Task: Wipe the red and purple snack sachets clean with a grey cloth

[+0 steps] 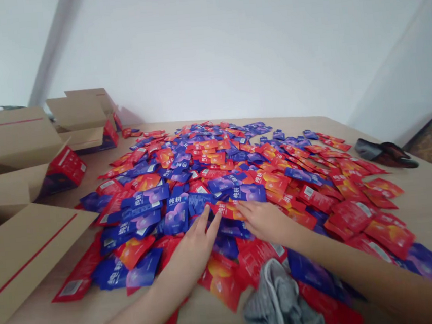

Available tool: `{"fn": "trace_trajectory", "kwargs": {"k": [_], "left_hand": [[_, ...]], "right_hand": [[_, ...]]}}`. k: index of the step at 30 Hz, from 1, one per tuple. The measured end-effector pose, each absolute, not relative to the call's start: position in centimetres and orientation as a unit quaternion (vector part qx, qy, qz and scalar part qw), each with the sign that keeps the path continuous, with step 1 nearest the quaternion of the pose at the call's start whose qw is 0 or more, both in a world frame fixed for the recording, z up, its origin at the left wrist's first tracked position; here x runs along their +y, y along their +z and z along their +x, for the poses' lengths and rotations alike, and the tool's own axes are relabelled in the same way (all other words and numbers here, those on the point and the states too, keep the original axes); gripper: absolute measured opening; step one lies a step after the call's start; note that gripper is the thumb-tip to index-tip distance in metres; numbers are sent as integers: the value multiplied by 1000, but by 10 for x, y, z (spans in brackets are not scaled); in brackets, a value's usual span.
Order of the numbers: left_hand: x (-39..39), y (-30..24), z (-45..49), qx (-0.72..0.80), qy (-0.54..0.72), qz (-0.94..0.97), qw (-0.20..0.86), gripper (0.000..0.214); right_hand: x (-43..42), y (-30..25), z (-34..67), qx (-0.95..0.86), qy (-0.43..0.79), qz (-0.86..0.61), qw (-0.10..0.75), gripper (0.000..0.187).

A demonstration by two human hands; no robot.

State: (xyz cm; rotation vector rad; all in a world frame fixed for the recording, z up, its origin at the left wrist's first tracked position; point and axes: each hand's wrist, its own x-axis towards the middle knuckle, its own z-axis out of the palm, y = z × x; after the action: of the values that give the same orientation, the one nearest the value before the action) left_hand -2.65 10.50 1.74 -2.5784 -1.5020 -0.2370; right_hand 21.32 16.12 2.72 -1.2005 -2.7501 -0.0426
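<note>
A red and orange packet (226, 210) with white characters lies between my two hands, on top of a large heap of similar packets. My left hand (196, 240) has its thumb and index finger at the packet's left end, closed on that edge. At its right end, my right hand (263, 221) grips with the fingertips; part of that end is covered by the fingers. Around both hands are blue-purple packets, such as one (176, 212) left of my left hand and another (247, 193) just beyond my right hand.
Open cardboard boxes (12, 184) with red and purple printed sides line the left of the wooden table (35, 307). A grey cloth (278, 298) lies at the near edge below my right forearm. A dark, shiny object (385, 153) sits at the right. A white wall (228, 49) stands behind.
</note>
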Motion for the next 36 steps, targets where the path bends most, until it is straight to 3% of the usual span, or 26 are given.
{"fn": "trace_trajectory", "kwargs": {"k": [8, 12, 15, 20, 24, 30, 36], "left_hand": [[115, 20, -27, -497, -104, -861, 41, 66], [70, 26, -18, -489, -68, -869, 28, 101], [39, 18, -7, -462, -43, -886, 1, 108], [37, -2, 9, -480, -94, -872, -7, 93], [63, -7, 14, -456, -111, -883, -7, 85], [110, -7, 12, -429, -117, -896, -1, 73], [160, -9, 8, -441, -121, -889, 20, 38]], "right_hand": [[167, 35, 233, -859, 117, -474, 156, 40], [165, 54, 243, -797, 67, -572, 181, 40], [136, 61, 262, -758, 38, -605, 242, 41], [29, 37, 281, -691, 82, -645, 316, 46], [-26, -3, 268, -727, 135, -584, 335, 39], [30, -30, 263, -753, 130, -554, 329, 36], [113, -30, 258, -766, 92, -573, 278, 35]]}}
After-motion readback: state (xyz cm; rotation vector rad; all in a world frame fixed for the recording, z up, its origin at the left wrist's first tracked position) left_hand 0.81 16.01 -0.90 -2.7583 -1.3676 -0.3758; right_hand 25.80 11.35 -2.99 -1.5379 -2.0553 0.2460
